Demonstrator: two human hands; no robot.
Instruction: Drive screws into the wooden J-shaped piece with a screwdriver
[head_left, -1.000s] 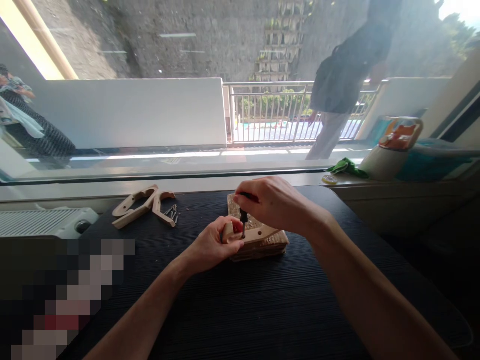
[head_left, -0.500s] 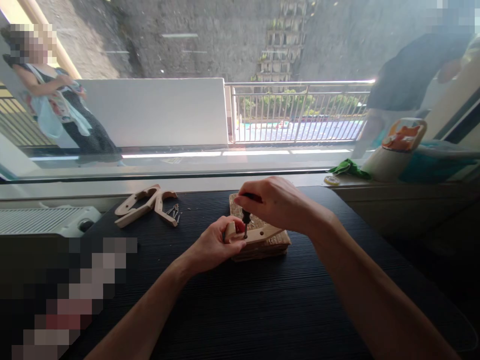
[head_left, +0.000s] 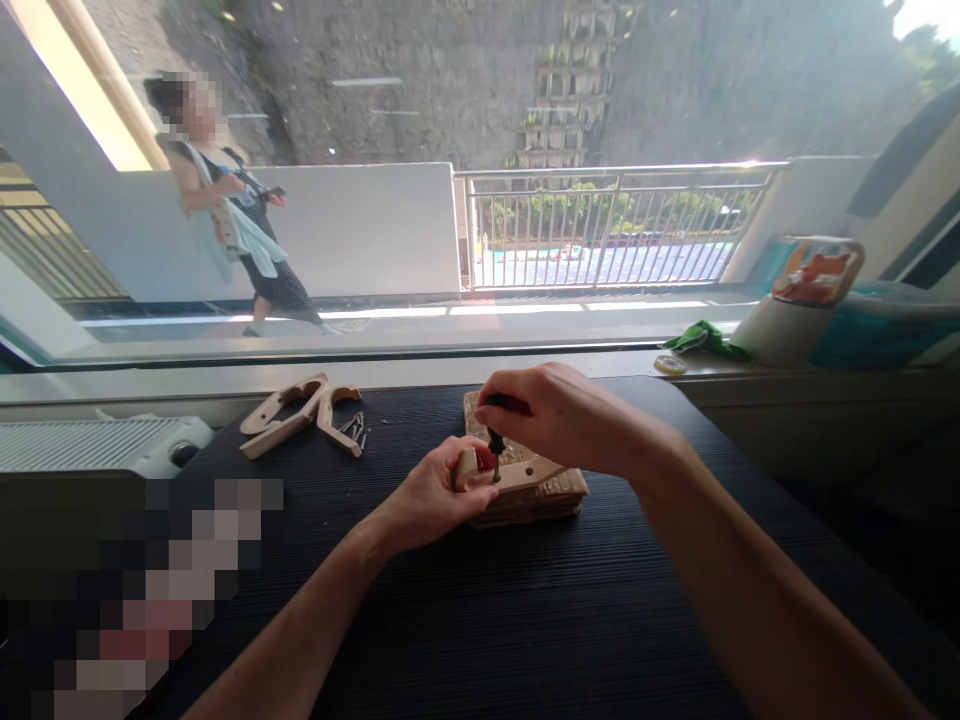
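A pale wooden piece [head_left: 525,472] lies on a rough wood block [head_left: 536,500] in the middle of the black table [head_left: 480,620]. My left hand [head_left: 431,495] is closed on the piece's left end, holding it down. My right hand [head_left: 555,415] is wrapped round the red and black handle of a small screwdriver [head_left: 495,445], which stands upright with its tip on the wooden piece.
Two more cut wooden pieces [head_left: 300,412] and several loose screws [head_left: 356,428] lie at the table's far left. A white heater [head_left: 97,445] sits left of the table. On the windowsill are a green cloth [head_left: 705,340] and a mug [head_left: 795,300]. Outside the glass a person [head_left: 232,220] walks by.
My hands and the screwdriver have stayed on the wooden piece. Outside, one person has walked in from the left and another has left the view at the right.
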